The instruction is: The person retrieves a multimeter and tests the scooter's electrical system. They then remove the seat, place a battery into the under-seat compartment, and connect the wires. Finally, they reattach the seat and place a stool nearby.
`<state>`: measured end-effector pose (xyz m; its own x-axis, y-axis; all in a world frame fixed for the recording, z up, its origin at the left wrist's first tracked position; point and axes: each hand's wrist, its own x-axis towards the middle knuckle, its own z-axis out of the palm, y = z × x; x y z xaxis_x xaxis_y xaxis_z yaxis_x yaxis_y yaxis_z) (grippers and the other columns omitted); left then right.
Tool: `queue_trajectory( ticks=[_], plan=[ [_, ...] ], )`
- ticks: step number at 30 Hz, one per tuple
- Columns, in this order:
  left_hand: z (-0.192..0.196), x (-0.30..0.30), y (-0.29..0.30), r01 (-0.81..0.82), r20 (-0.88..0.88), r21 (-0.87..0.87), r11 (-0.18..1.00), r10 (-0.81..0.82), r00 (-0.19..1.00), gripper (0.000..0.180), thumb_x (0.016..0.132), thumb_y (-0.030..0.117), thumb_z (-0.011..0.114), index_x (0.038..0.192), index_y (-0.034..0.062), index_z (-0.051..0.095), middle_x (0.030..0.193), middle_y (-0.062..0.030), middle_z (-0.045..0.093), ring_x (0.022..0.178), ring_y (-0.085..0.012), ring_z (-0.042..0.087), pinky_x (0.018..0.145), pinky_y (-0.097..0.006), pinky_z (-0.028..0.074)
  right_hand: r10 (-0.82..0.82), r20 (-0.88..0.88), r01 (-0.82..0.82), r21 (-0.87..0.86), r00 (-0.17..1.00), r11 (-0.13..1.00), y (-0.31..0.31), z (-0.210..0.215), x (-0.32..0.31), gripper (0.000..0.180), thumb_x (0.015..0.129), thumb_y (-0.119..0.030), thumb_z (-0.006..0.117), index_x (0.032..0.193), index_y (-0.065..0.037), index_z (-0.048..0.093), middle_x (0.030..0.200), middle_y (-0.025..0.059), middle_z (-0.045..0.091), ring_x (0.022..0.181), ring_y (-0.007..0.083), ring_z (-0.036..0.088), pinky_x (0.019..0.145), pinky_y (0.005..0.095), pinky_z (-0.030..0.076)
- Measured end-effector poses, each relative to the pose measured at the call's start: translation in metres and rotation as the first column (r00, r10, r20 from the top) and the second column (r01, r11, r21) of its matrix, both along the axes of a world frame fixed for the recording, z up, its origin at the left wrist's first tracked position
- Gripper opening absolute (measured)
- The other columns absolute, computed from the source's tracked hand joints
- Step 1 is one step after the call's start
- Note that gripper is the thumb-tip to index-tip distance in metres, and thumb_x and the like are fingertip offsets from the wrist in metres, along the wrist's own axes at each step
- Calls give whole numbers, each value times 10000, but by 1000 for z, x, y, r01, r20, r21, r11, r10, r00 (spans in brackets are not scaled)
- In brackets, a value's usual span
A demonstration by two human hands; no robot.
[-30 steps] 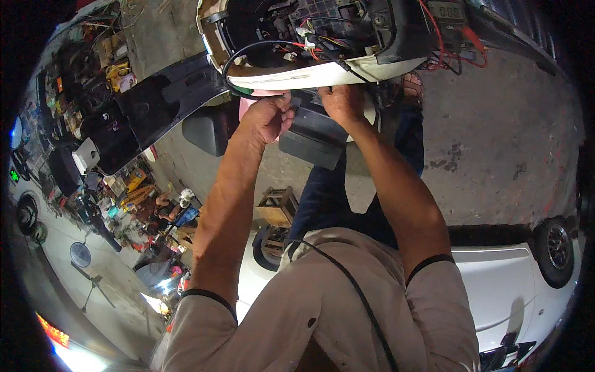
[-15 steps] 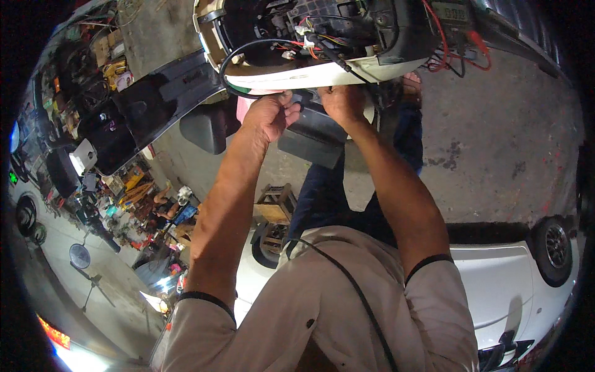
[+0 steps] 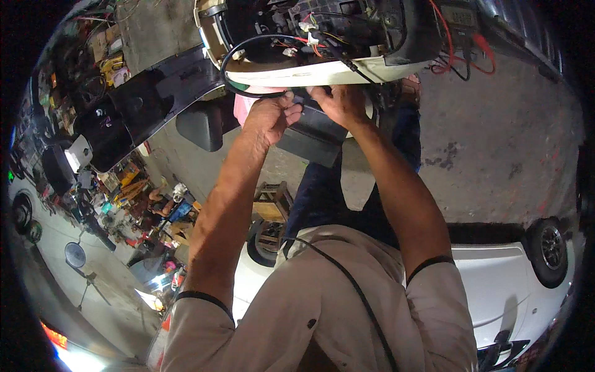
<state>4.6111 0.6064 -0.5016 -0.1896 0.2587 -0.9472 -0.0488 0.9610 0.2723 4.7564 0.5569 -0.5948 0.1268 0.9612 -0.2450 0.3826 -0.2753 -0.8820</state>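
Observation:
Just below the cream-coloured edge of a scooter's body, both hands work close together. My left hand pinches a black cable between thumb and finger, its other fingers curled. That cable loops up and over into the opened body, beside bundles of coloured wires with white connectors. To its right, my right hand is closed, thumb and fingers pinched under the panel edge. Whatever it may hold is too small to make out. A dark grey plastic part lies beneath both hands, with pink cloth beside my left wrist.
A multimeter with red and black leads rests at the upper right. The long black seat extends leftward. Tools and loose parts clutter the left floor. A small wooden stool and a white car stand nearby.
My right hand's thumb and fingertips have shifted slightly left and show more below the panel edge. My left hand keeps its pinch on the cable. The whole view has moved slightly.

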Motion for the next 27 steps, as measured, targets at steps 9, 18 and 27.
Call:
queue_trajectory(
  ticks=[9,18,27],
  plan=[
    [2,-1,4,96,-11,-11,995,-96,995,204,865,154,617,1058,106,575,937,-45,572,839,-229,582,717,-357,510,105,-136,-94,81,985,992,3,15,9,413,767,-400,669,1007,-65,663,1024,154,629,973,338,578,857,415,438],
    [-4,1,-1,-3,-17,22,1000,4,1000,230,863,122,599,1075,52,547,947,-88,561,802,-251,603,684,-363,529,-33,283,18,56,959,998,-3,-23,-15,332,841,-329,518,983,-53,636,986,198,632,931,409,584,825,469,463],
    [-5,3,4,65,-94,48,997,-60,994,190,850,92,600,1026,24,585,923,-103,604,783,-239,626,661,-342,542,192,133,-188,-44,972,981,1,-6,-1,436,811,-418,586,1049,-54,628,1064,161,615,995,382,565,890,498,407]
  ],
)
